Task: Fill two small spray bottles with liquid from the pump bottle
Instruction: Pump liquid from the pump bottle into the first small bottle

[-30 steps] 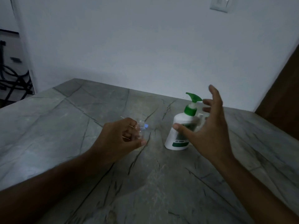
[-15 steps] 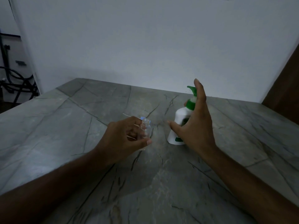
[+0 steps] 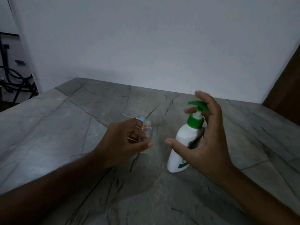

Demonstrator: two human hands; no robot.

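Observation:
My left hand (image 3: 123, 142) grips a small clear spray bottle (image 3: 146, 132) upright just above the grey stone table (image 3: 65, 127); its neck is uncapped. The same hand's fingers also pinch the bottle's blue spray cap (image 3: 142, 119), whose thin tube sticks out to the left. To the right stands a white pump bottle (image 3: 183, 140) with a green pump head (image 3: 197, 103), spout pointing left. My right hand (image 3: 209, 143) is spread around it, fingers behind the pump neck, thumb in front and clear of the body. Only one spray bottle is in sight.
A white wall rises behind the table's far edge. A brown wooden panel (image 3: 285, 88) stands at the right. Black cables (image 3: 14, 82) hang beyond the table's left edge.
My right hand has come in closer around the pump bottle, fingers now behind its neck. The small bottle's open neck has come clear of my left fingers.

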